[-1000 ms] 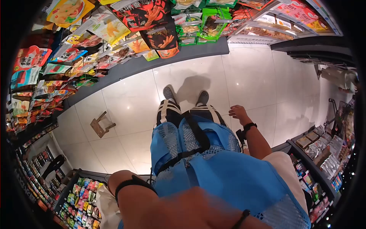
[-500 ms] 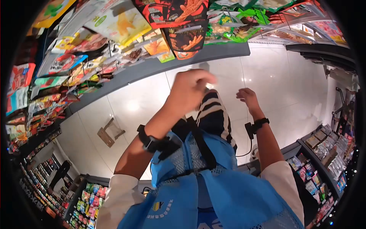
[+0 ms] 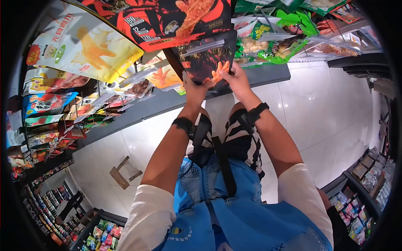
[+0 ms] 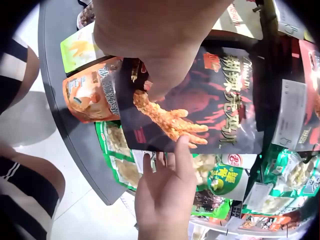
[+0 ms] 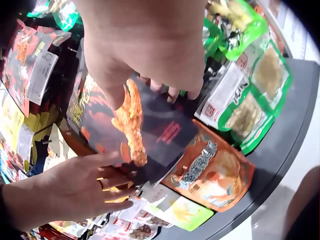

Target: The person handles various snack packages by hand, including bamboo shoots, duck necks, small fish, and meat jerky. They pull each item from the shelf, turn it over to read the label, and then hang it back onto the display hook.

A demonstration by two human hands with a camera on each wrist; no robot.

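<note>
Packet (image 3: pixel 201 67) between both hands (image 3: pixel 197 89) (image 3: pixel 240 82)

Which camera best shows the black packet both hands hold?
The left wrist view: the black packet clearly shows its foot picture and lettering, though the left hand hides part. The head view shows it slanted, partly behind a clear strip; in the right wrist view, its lettering is small and the right hand hides part.
</note>
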